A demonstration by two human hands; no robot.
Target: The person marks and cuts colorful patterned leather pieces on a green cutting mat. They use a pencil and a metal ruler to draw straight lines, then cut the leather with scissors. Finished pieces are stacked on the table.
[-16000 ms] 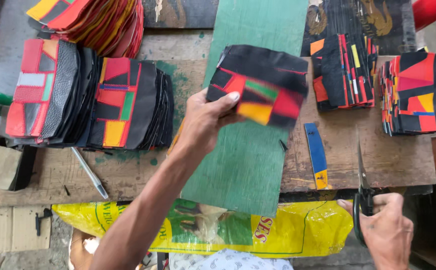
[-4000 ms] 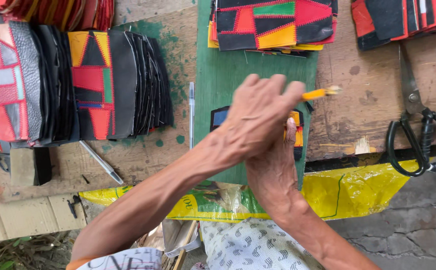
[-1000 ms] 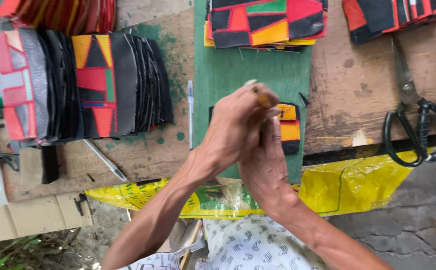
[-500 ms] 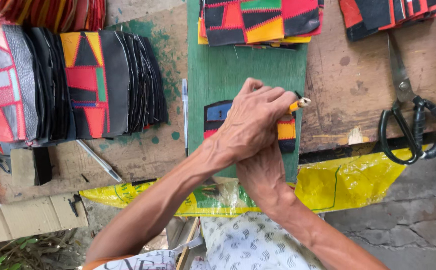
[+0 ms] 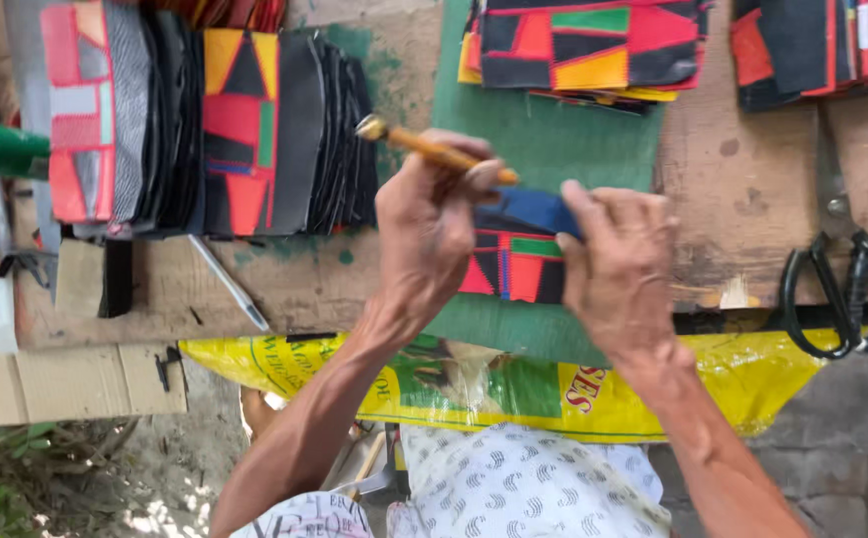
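patchwork piece (image 5: 513, 264) on mat (image 5: 553, 149) | stacks (image 5: 205, 130) left | scissors (image 5: 842, 289) right

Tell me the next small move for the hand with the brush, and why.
Probably bring the left hand and its wooden-handled brush down onto the blue strip. The brush is lifted, tip pointing away, while the right hand pins the patchwork piece on the green board.

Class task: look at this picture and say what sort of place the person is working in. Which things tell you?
Probably a small outdoor craft workbench: a rough wooden bench, stacks of patchwork pieces, scissors, and bare ground below. The left hand holds a small tool.
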